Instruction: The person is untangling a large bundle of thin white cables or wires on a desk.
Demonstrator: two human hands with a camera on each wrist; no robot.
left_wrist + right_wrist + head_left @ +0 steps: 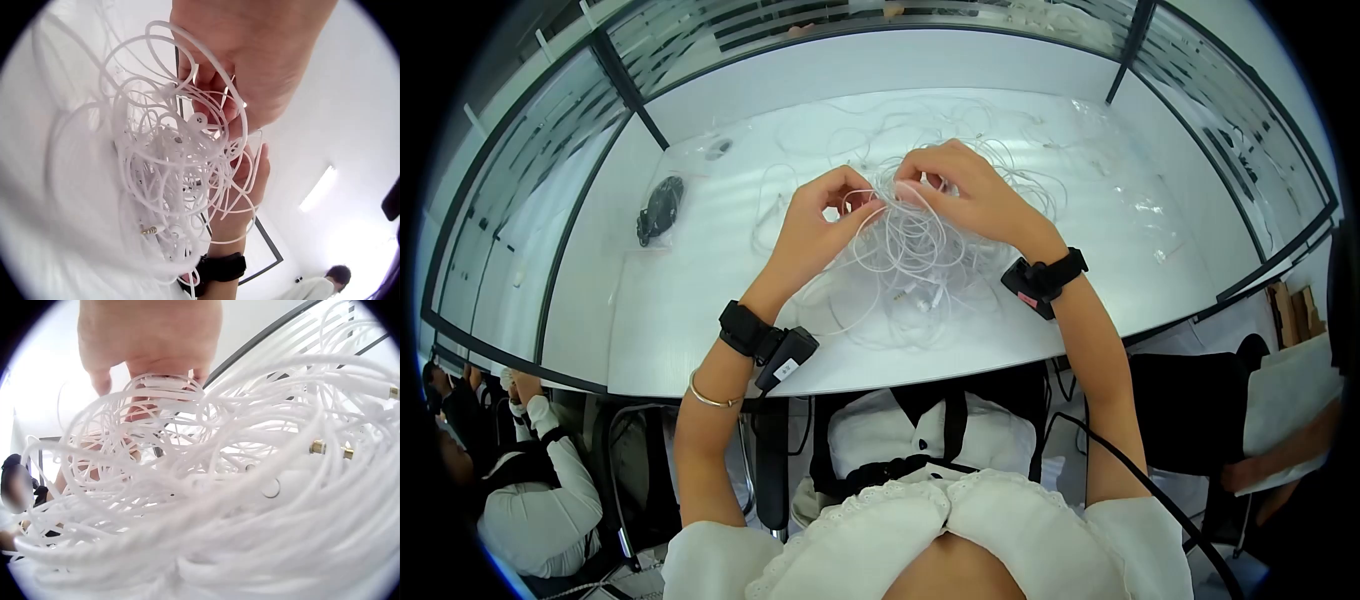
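Note:
A big tangle of white wired earphones (915,245) hangs between both hands over the white table (690,340). At its upper left, my left hand (820,222) pinches some strands between thumb and fingers. My right hand (968,195) grips the top of the tangle from the other side, its fingertips partly hidden by cable loops. The left wrist view shows a round earbud (199,120) near the left fingers and a gold-tipped plug (150,230) lower in the loops. Close to the right wrist camera, more gold plugs (317,447) stick out among the thick white strands.
A black coiled cable (662,208) lies at the table's left side. More loose white cables spread behind the hands, and clear plastic (1148,205) lies at the right. Low partitions (880,65) enclose the back and sides. Another person (540,500) sits at lower left.

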